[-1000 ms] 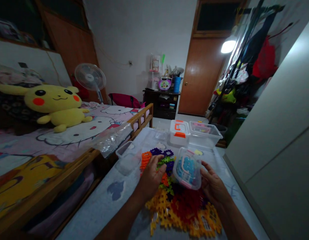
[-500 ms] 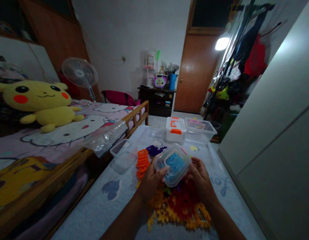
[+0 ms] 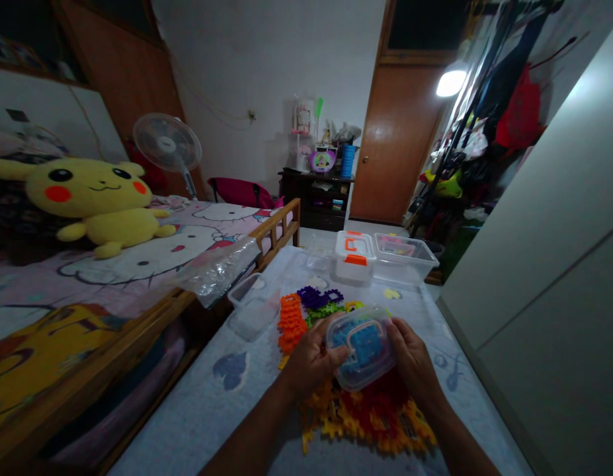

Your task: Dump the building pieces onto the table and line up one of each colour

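Note:
Between my hands is a small clear plastic box [image 3: 362,377] with a lid and handle, holding blue pieces [image 3: 368,344]. My left hand [image 3: 313,354] grips its left side, thumb on top of the lid. Fingers of my right hand [image 3: 410,350] close on its right edge. The box is held tilted above a pile of toy building pieces. Yellow and red pieces [image 3: 366,426] lie below it, partly hidden by my hands and the box. Behind and to the left are orange pieces [image 3: 291,322], purple pieces [image 3: 319,297] and green pieces [image 3: 326,311].
An open clear container [image 3: 254,317] sits on the left of the cloth-covered surface [image 3: 187,410]. At the far end stand a white box with orange latches [image 3: 354,256] and a larger clear bin [image 3: 405,261]. A wooden bed rail [image 3: 274,231] runs along the left, a pale cabinet [image 3: 549,264] on the right.
My hands and the box have moved slightly right and down, showing more of the green and purple pieces. The view has shifted a little. Both hands keep hold of the box.

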The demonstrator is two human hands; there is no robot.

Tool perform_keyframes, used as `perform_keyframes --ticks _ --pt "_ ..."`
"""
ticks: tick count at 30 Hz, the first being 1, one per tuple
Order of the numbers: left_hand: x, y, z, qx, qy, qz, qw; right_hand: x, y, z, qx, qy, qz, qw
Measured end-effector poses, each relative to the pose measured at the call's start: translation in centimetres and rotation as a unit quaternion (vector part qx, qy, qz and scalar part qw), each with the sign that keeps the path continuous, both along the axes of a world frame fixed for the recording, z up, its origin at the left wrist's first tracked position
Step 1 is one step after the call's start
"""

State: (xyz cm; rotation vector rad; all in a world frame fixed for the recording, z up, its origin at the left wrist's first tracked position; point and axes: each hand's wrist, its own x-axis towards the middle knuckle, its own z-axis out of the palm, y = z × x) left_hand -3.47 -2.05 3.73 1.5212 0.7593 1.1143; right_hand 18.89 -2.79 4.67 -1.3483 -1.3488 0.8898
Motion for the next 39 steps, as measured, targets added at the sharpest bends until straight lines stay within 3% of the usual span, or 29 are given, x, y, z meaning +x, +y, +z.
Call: perform_keyframes --ticks 3,8,15,20,26,33,39 --pt "0.1 -0.1 -0.1 -0.046 -0.048 -0.001 0.998 0.2 0.1 -0.1 -0.007 -0.015 0.007 1.000" --pt "1.5 -0.4 -0.1 -0.125 -0.152 0.065 0.978 0.1 0.1 -0.2 0.018 -0.061 -0.024 0.998" --pt "2.3 -1.1 -0.9 -0.071 -0.049 0.234 0.968 -1.2 -0.3 0.1 0.054 -0.144 -0.050 0.987" --pt "2.2 -0.8 -0.9 -0.049 -0.032 0.237 0.970 -1.5 -0.5 0.2 0.078 -0.180 -0.065 0.978" --pt "1.8 -0.2 -0.7 -0.084 -0.057 0.268 0.958 -1.6 -0.6 0.0 0.076 -0.138 -0.077 0.985" --pt "1.6 0.2 -0.5 -0.132 -0.160 0.166 0.964 -1.4 -0.5 0.5 0.041 -0.047 -0.062 0.996" --pt "1.5 0.2 -0.4 -0.226 -0.293 0.001 0.929 -1.4 -0.5 0.6 0.028 -0.004 -0.045 0.999"
